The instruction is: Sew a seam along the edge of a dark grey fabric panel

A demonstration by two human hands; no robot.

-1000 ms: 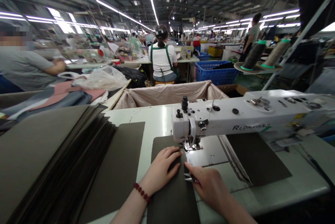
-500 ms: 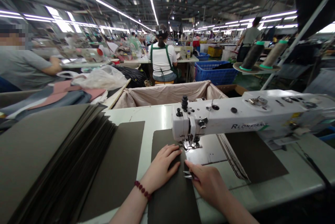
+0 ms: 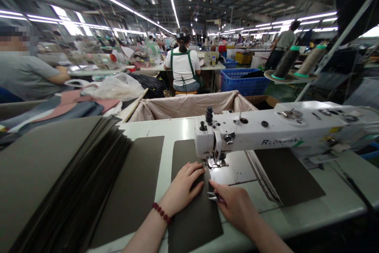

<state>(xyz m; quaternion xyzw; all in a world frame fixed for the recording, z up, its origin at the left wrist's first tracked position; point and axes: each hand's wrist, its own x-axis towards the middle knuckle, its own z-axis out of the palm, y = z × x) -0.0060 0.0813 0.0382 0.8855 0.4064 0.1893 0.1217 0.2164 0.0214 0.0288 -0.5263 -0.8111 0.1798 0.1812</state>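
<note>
Basically looks like mid-seam, feeding a panel (image 3: pixel 192 221) through the machine (image 3: pixel 266 134). Got the left hand (image 3: pixel 183 186) pressed flat on it at lower centre, fingers a bit apart, clamped on nothing, tips just short of the foot (image 3: pixel 215 162). Got the right hand (image 3: pixel 233 205) resting at the panel's right edge, fingers curled together around small snips (image 3: pixel 212 195), forefinger stretched out toward the foot. Panel lying lengthwise on the table (image 3: pixel 296 213), far end past the needle on the left of the machine head, right edge running under the foot. Can't tell whether the needle is down. Judging by that, next bit probably calls for steady, even pushing with both hands, keeping that edge lined up with the foot and keeping fingertips clear of it. Also spotted: big fanned stack (image 3: pixel 59 174) of same dark sheets at lower left, one loose sheet (image 3: pixel 133 190) beside it, more piled under the machine arm at right (image 3: pixel 284 178).
</note>
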